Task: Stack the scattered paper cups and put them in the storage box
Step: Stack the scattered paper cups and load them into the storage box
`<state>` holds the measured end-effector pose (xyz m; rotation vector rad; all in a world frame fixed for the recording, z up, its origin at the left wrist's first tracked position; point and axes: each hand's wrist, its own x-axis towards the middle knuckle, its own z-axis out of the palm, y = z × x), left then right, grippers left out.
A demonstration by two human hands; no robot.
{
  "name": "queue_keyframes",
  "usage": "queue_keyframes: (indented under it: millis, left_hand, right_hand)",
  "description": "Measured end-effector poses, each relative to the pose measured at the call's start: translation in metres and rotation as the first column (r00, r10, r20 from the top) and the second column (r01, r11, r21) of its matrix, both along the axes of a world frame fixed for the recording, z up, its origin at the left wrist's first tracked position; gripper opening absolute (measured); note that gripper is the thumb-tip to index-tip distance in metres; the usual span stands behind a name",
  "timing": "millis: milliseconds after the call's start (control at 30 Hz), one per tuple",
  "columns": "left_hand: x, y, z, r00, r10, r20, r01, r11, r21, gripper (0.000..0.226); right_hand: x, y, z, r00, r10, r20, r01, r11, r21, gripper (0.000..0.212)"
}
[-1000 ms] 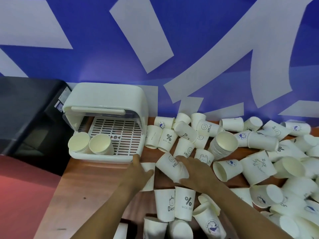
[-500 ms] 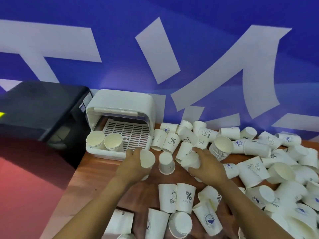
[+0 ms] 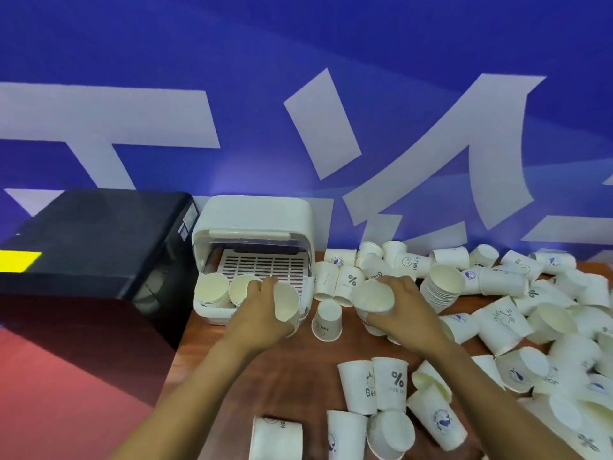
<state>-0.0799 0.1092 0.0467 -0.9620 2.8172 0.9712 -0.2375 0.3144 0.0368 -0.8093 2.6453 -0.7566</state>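
My left hand (image 3: 262, 318) grips a white paper cup (image 3: 287, 302), its mouth turned toward me, just in front of the white storage box (image 3: 253, 217). My right hand (image 3: 403, 312) holds another paper cup (image 3: 373, 297), tilted with its opening facing left. Between the two hands one cup (image 3: 326, 320) stands upside down on the brown table (image 3: 292, 383). Two stacks of cups (image 3: 212, 288) sit inside the box at its front left, on a slotted tray. A taller stack (image 3: 442, 287) lies on its side right of my right hand.
Several loose paper cups cover the table's right side (image 3: 497, 313) and the near edge (image 3: 374, 390). A black machine (image 3: 99, 240) stands left of the box. A blue and white wall runs behind. The table's left edge drops to a red floor (image 3: 66, 376).
Both hands have lifted their cups higher and turned the mouths more toward me. The camera view has tilted up and shifted, so the box and table appear lower and further right.
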Motion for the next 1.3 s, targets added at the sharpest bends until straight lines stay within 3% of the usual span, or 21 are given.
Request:
queue_keyframes:
  millis: [500,667,1300]
  left_hand:
    - [0.085,-0.120,0.005,0.997,-0.034,-0.076,0.037,0.999,0.039,0.071]
    - [0.092,-0.144,0.004,0.992,-0.102,-0.077,0.105,0.994,0.036,0.083]
    - [0.061,-0.166,-0.010,0.999,-0.031,-0.032,0.032,0.999,0.035,0.075]
  right_hand:
    - [0.105,-0.122,0.007,0.999,-0.027,0.033,0.028,0.998,-0.052,0.063]
    - [0.125,-0.150,0.005,0.996,-0.050,0.074,0.052,0.998,-0.025,0.064]
    - [0.092,-0.180,0.001,0.994,0.039,0.105,-0.042,0.999,0.027,0.063]
